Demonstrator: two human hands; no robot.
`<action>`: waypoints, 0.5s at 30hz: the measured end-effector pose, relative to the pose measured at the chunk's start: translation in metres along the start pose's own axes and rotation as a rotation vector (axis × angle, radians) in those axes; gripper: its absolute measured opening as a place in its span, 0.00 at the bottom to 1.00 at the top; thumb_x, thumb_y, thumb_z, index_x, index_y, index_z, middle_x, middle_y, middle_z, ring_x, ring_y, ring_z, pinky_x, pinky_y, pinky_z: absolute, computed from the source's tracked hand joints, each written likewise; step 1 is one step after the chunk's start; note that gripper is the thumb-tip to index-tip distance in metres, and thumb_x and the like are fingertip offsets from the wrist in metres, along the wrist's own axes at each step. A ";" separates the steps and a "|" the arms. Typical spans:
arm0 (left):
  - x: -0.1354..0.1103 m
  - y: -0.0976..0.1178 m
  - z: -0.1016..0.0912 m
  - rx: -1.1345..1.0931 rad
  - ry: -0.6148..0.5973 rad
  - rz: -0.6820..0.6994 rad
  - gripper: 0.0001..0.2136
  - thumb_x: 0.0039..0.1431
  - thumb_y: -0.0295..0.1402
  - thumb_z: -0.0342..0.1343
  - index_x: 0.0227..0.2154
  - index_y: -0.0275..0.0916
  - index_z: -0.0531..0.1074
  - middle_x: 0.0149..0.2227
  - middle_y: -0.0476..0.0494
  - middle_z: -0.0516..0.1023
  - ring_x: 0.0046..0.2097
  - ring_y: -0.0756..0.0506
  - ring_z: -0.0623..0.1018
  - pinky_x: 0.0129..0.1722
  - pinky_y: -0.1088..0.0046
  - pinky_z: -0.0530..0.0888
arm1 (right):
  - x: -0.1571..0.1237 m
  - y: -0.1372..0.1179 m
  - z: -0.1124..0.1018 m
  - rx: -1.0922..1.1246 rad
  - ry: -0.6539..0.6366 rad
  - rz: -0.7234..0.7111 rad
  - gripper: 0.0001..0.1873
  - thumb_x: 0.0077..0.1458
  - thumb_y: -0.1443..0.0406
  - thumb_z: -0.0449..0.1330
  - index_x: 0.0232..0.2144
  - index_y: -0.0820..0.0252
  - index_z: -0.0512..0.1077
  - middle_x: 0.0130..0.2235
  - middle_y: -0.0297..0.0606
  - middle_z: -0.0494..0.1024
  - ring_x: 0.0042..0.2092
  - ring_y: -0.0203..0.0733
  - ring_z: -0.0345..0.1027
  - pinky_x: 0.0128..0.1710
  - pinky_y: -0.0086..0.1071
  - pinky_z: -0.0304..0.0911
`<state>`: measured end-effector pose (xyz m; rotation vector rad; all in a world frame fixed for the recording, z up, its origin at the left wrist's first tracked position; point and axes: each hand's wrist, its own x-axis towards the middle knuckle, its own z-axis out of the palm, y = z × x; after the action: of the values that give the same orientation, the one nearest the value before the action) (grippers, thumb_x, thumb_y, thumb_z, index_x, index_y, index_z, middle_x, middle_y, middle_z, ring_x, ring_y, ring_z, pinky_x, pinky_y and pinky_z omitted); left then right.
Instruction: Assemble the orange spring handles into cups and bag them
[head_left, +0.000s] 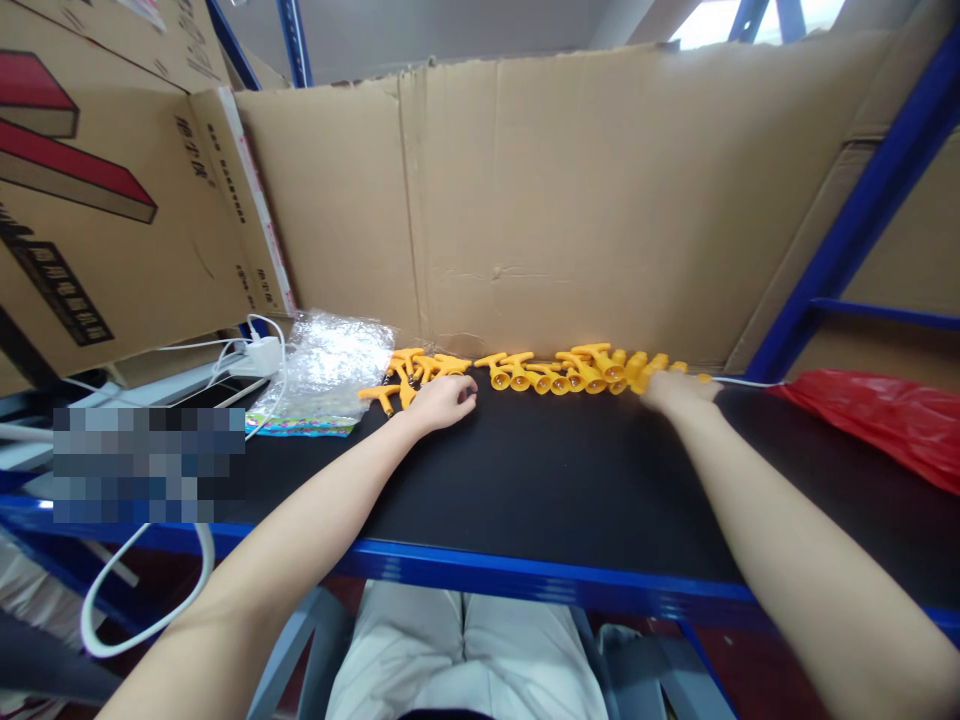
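Observation:
My left hand (448,402) rests on the black tabletop with its fingers curled in, and nothing shows between them. Close to its left lies a loose group of yellow T-shaped plastic parts (407,362), some with dark ends. To the right, a row of yellow parts with round, cup-like open ends (559,382) runs along the cardboard wall. At the right end of that row my right hand (679,390) reaches in among the yellow parts. It is smeared by motion and its fingers are mostly hidden, so whether it grips one does not show.
A cardboard panel (600,200) closes off the back. Clear plastic wrap (334,365) and a white charger with cables (259,357) lie on the left. A red plastic bag (877,415) is on the right. The table has a blue metal front edge (525,577).

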<state>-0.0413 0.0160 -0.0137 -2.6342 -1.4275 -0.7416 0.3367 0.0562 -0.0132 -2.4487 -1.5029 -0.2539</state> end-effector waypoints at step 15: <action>0.001 -0.005 0.003 0.017 0.038 0.049 0.12 0.52 0.29 0.46 0.36 0.41 0.72 0.35 0.46 0.77 0.36 0.45 0.75 0.36 0.70 0.70 | -0.015 -0.015 -0.013 0.033 0.003 -0.064 0.28 0.44 0.64 0.56 0.51 0.63 0.65 0.52 0.62 0.64 0.55 0.69 0.52 0.44 0.66 0.48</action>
<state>-0.0432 0.0203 -0.0168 -2.6177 -1.3493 -0.7667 0.3165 0.0463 -0.0026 -2.3771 -1.5736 -0.2427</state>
